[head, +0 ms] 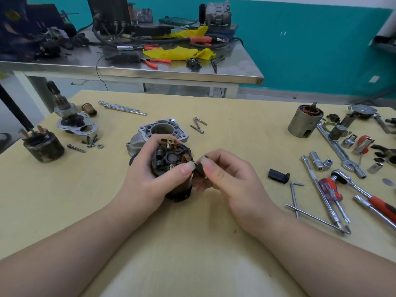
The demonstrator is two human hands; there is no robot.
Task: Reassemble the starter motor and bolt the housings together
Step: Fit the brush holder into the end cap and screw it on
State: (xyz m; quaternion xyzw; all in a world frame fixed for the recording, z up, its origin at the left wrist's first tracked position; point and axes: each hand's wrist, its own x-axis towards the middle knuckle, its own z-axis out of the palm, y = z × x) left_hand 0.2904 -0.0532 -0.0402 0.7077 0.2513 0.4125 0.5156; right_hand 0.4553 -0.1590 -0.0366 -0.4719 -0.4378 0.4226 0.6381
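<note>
My left hand (pixel 150 174) grips a dark cylindrical motor body (pixel 171 159), its brush holder end facing up with springs and copper leads showing. My right hand (pixel 227 174) pinches a small black part (pixel 200 171) at the right rim of that body, thumb against my left thumb. Behind lies the grey aluminium nose housing (pixel 159 130) on the yellow table (pixel 192 243). Two long bolts (pixel 198 124) lie right of it. A solenoid (pixel 42 144) stands at the far left, and a drive gear on a plate (pixel 72 118) beside it.
A second field housing (pixel 305 121) stands at the right among sockets, a ratchet (pixel 351 181), screwdrivers (pixel 331 189), a hex key (pixel 294 196) and a black clip (pixel 278 175). Small screws and a nut (pixel 92 142) lie at left. A steel bench (pixel 150 67) with pliers and yellow cloth stands behind.
</note>
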